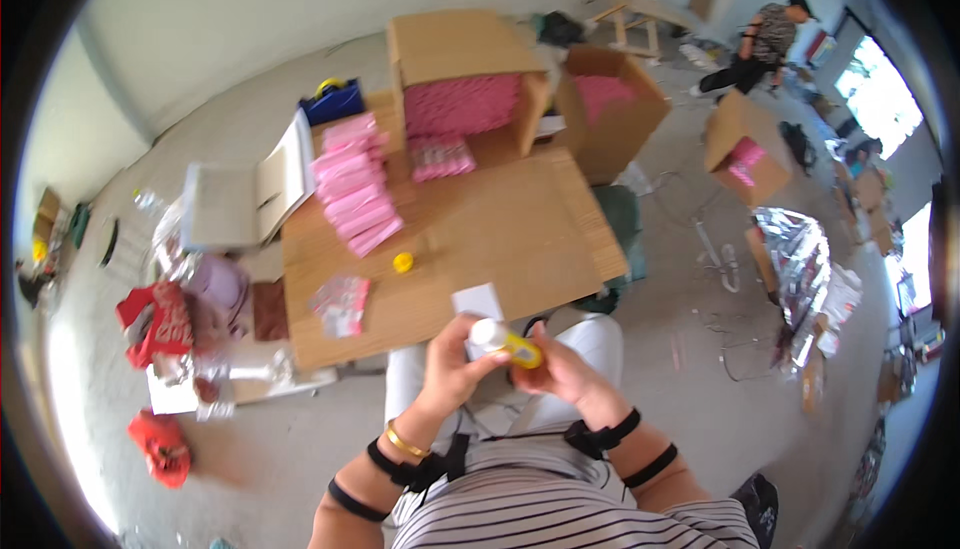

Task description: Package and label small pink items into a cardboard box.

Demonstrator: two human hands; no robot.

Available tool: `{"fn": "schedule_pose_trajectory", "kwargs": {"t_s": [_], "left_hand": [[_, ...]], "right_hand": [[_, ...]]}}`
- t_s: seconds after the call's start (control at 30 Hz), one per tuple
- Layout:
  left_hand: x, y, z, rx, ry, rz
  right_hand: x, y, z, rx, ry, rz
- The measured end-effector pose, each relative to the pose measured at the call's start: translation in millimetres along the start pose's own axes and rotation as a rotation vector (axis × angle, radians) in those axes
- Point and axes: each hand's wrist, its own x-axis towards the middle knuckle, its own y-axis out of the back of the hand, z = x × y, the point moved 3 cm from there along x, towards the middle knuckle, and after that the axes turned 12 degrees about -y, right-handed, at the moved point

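Note:
A yellow glue stick (519, 349) with its white end (488, 333) uncovered is held level between my two hands above my lap. My left hand (452, 364) closes around the white end. The fingers of my right hand (556, 367) wrap the yellow end. Just beyond my left hand, a white slip of paper (477, 301) lies at the near edge of the wooden table (500, 219). A round yellow cap (403, 262) sits on the tabletop, and a clear packet with pink print (342, 305) is to its left.
Pink packets (356, 194) are stacked on the table's left side beside an open binder (240, 189). A cardboard box (450, 44) full of pink packets stands at the back. More boxes (612, 99) and silver foil (795, 269) are on the right. A person (770, 41) sits far right.

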Motion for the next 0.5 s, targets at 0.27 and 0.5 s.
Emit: {"fn": "schedule_pose_trajectory", "kwargs": {"t_s": [0.27, 0.5], "left_hand": [[-1.5, 18.3, -12.9, -0.143, -0.039, 0.167], [-0.4, 5.1, -11.1, -0.151, -0.025, 0.108]], "right_hand": [[10.9, 2.2, 6.0, -0.023, 0.267, -0.007], [13.3, -0.7, 2.4, 0.172, 0.31, -0.102]]}}
